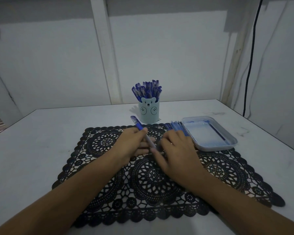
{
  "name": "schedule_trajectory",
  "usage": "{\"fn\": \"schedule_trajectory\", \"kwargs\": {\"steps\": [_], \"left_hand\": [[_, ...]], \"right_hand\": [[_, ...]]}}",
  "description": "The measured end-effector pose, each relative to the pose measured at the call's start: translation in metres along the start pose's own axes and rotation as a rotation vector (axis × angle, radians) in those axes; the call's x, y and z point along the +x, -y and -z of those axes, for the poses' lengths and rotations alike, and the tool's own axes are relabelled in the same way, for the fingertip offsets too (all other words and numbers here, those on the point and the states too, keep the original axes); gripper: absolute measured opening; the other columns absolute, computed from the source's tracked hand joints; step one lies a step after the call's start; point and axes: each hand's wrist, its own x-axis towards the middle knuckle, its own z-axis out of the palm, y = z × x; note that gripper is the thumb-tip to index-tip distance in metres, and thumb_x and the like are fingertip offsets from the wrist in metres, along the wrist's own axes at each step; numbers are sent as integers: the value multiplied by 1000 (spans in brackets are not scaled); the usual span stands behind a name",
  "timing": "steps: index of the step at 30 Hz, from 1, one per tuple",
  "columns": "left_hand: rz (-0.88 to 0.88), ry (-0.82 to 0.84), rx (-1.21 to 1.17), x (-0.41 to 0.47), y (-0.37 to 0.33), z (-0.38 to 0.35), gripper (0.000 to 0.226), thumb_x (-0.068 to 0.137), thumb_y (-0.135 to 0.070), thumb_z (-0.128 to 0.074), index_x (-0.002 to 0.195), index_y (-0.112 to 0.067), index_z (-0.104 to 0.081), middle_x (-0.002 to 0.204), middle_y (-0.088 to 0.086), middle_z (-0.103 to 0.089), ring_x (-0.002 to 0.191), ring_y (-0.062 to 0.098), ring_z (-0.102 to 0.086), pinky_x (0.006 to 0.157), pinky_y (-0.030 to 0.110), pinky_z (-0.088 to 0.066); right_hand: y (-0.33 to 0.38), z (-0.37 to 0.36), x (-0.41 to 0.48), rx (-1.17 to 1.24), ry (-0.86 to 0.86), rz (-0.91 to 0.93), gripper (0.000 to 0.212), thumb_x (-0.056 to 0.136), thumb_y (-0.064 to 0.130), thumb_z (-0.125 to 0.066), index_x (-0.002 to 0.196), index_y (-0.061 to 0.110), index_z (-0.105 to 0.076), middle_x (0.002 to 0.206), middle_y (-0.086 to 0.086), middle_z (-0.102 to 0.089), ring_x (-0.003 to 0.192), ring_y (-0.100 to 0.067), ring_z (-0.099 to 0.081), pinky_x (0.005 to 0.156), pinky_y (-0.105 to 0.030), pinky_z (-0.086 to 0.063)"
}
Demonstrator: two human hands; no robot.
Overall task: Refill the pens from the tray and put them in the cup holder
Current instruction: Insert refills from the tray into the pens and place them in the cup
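Note:
A blue capped pen [138, 125] lies slanted across my left hand [134, 143], which grips its barrel over the black lace mat [109, 192]. My right hand [175, 153] is blurred, close beside the pen's lower end, fingers spread over the mat; I cannot tell whether it touches the pen. Several blue pens or refills [175, 127] lie on the mat just beyond my right fingers, against the tray's left side. The pale blue tray [215, 146] holds one thin dark refill along its right wall. The bear-faced cup holder [148, 112] stands behind, packed with several blue pens.
The white table [41, 141] ends at a wall close behind the cup. A black cable [249, 65] hangs down the wall at the right. The table's left edge drops off near a patterned floor.

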Motion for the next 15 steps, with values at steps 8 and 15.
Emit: {"fn": "schedule_trajectory", "kwargs": {"steps": [8,15], "left_hand": [[-555,-10,868,-8,6,12,22,97,-30,-40,115,-29,-51,70,-9,-52,57,3,-47,52,13,-35],[-1037,-32,1373,-5,30,19,35,89,-32,-36,95,-13,-64,76,-2,-56,60,13,-55,49,22,-41]], "right_hand": [[-15,4,5,-90,-70,32,41,87,29,-42,120,8,-55,118,-11,-56,109,-27,-51,84,-39,-45],[-33,-9,3,-100,219,201,15,82,19,-47,87,12,-59,73,-1,-58,57,-17,-55,46,-27,-43]]}}
